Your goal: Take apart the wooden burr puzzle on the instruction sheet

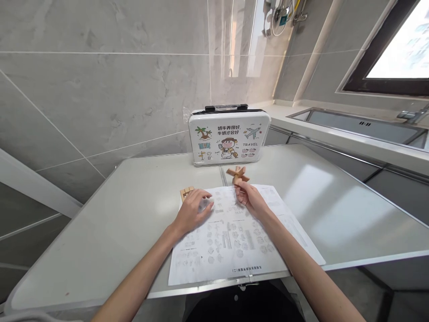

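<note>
My right hand point(250, 199) grips a partly joined wooden burr puzzle point(237, 175), its brown bars crossing one another, just above the far edge of a printed sheet. My left hand point(193, 209) rests over the sheet's left side, thumb and fingers curved apart with nothing between them. Just beyond its knuckles lies a lighter wooden block piece point(186, 192), partly covered by that hand. Under both hands the white instruction sheet point(214, 264) lies spread out, printed with small grey diagrams and text.
A white cartoon-printed case point(209, 134) with a black handle stands upright at the back of the folding table point(110, 223). Behind it rises a grey tiled wall point(117, 98). A counter with a sink point(362, 127) runs along the right, below a window point(402, 44).
</note>
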{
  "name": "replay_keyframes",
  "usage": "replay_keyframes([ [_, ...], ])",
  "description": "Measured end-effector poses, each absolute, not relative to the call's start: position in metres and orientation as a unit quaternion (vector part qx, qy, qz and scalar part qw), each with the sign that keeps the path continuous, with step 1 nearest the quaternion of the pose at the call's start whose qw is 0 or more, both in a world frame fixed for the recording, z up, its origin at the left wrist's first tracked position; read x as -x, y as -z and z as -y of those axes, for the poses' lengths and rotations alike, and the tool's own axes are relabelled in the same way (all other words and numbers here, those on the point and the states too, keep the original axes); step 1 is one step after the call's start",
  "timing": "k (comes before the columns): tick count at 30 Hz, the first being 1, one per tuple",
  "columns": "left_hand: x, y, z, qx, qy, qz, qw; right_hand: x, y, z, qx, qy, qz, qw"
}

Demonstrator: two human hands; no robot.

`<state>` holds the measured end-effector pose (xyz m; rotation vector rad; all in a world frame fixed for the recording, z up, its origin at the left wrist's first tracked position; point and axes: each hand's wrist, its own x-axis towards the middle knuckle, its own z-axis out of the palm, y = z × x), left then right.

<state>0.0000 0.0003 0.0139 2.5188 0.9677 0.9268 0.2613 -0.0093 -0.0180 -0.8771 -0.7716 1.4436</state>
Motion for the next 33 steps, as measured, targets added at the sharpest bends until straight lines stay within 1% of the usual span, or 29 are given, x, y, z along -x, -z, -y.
replay_keyframes([
  [3, -0.002, -0.015, 0.000, -0.813, -0.364, -0.400, 0.215, -0.253, 0.012, 0.018, 0.379, -0.642, 0.407, 0.528],
  [5, -0.002, -0.015, -0.001, -0.783, -0.376, -0.413, 0.273, -0.249, 0.010, 0.023, 0.365, -0.659, 0.438, 0.491],
  [8, -0.001, -0.014, -0.003, -0.778, -0.359, -0.362, 0.367, -0.248, 0.008, 0.028, 0.349, -0.678, 0.479, 0.435],
  [11, 0.000, -0.015, -0.004, -0.789, -0.307, -0.284, 0.450, -0.249, 0.007, 0.030, 0.334, -0.695, 0.504, 0.388],
  [14, 0.000, -0.018, -0.001, -0.798, -0.248, -0.243, 0.493, -0.250, 0.007, 0.032, 0.318, -0.710, 0.520, 0.351],
  [17, -0.002, -0.022, 0.003, -0.805, -0.218, -0.232, 0.500, -0.248, 0.007, 0.033, 0.305, -0.717, 0.532, 0.331],
  [24, -0.004, -0.023, 0.004, -0.807, -0.266, -0.266, 0.455, -0.245, 0.003, 0.034, 0.325, -0.684, 0.558, 0.339],
  [28, -0.005, -0.022, 0.005, -0.810, -0.288, -0.271, 0.433, -0.245, 0.005, 0.033, 0.312, -0.683, 0.560, 0.350],
  [33, -0.004, -0.025, 0.006, -0.812, -0.275, -0.280, 0.431, -0.248, 0.006, 0.033, 0.310, -0.670, 0.581, 0.343],
])
